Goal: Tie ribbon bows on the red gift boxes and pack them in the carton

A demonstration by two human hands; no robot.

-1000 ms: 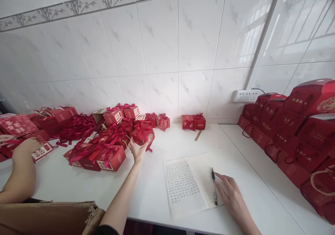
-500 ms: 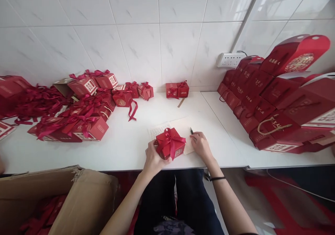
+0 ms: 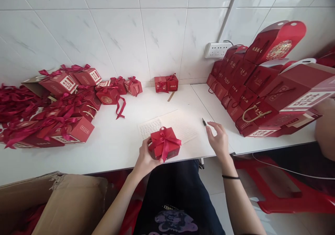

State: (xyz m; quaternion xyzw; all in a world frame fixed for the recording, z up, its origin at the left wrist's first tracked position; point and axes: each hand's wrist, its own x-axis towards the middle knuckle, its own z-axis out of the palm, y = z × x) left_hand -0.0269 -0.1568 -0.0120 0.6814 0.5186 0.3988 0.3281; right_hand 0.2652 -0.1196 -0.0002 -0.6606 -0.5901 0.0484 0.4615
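Observation:
My left hand (image 3: 147, 158) holds a red gift box (image 3: 167, 142) with a dark pink ribbon bow on top, near the table's front edge. Behind the box lies an open sheet or booklet (image 3: 180, 125) with writing on its left part, partly covered by the box. A black pen (image 3: 204, 122) lies on the white table to the right of the paper. Just beside it, my right hand (image 3: 218, 137) is open, thumb and fingers apart, with nothing between them.
Ribboned red boxes (image 3: 83, 128) are piled at the left; two small boxes (image 3: 166, 83) stand by the wall. Stacked red boxes (image 3: 243, 74) fill the right side, near another person's arm (image 3: 326, 127). A cardboard carton (image 3: 70, 200) is at the lower left, a red stool (image 3: 293, 193) at the lower right.
My right hand has moved right, off the paper, and let go of the pen, which now lies on the table. The view has shifted to the right.

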